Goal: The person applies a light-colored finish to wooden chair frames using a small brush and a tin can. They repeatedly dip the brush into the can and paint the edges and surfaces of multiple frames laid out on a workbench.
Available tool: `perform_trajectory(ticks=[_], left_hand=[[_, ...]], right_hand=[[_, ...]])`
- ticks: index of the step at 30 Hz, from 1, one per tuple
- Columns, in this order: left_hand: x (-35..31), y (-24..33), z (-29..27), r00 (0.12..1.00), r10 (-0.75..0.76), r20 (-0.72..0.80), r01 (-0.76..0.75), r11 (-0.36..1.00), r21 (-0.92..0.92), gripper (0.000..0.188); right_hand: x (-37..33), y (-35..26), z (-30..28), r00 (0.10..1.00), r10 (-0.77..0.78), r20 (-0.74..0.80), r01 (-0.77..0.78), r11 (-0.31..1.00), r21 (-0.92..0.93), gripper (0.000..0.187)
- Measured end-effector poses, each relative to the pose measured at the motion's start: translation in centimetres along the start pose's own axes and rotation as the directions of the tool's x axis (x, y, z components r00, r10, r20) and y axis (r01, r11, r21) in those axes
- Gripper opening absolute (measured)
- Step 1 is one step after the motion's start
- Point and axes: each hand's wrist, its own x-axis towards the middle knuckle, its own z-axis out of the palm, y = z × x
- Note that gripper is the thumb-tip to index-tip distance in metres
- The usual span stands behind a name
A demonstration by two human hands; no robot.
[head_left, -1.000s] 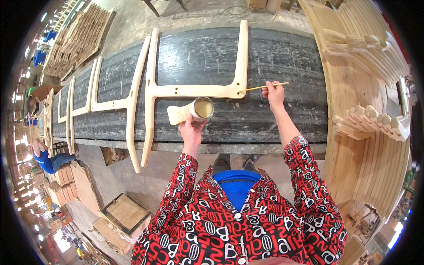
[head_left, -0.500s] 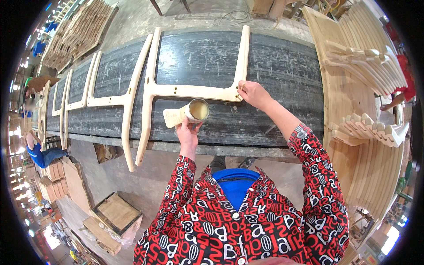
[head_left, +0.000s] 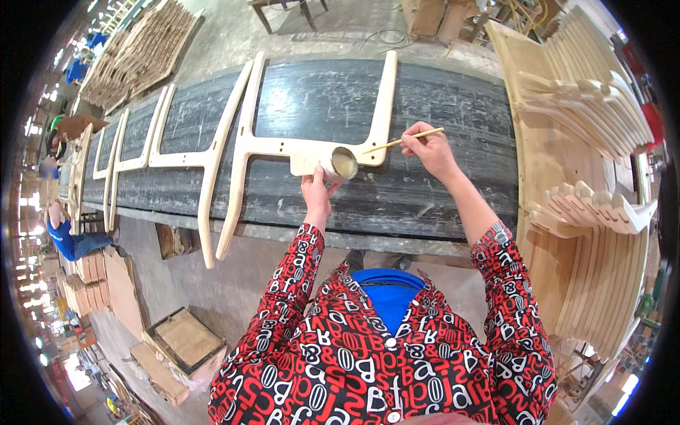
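My left hand (head_left: pixel 316 193) grips a small glue cup (head_left: pixel 341 163), tilted on its side with its open mouth facing right. My right hand (head_left: pixel 427 150) pinches a thin wooden stick (head_left: pixel 394 142) whose tip points down toward the cup's mouth. Both hands hover over a pale wooden H-shaped frame piece (head_left: pixel 244 145) lying flat on a long dark workbench (head_left: pixel 453 113). The cup covers part of the frame's crossbar near its right upright (head_left: pixel 384 99).
More pale frame pieces (head_left: pixel 163 157) lie along the bench to the left. Stacks of curved wooden parts (head_left: pixel 595 99) fill the right side. Boxes (head_left: pixel 180 340) sit on the floor at lower left, where another person in blue (head_left: pixel 67 237) works.
My right hand has pulled back from the frame's right upright and swung the stick toward the cup. The left hand and cup have shifted slightly right.
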Motion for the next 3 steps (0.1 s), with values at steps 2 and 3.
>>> perform_trajectory(ticks=[2, 3], left_hand=[[-0.8, 0.1, 1.8, 0.996, -0.052, 0.078, 0.05, 0.999, 0.017, 0.029], [-1.2, 0.2, 2.8, 0.99, -0.08, 0.12, 0.077, 0.997, 0.03, 0.029]], right_hand=[[-0.8, -0.2, -0.3, 1.0, 0.009, -0.018, -0.005, 0.981, 0.191, 0.012], [-1.1, -0.3, -0.5, 0.999, -0.034, -0.002, 0.034, 0.988, 0.152, 0.011]])
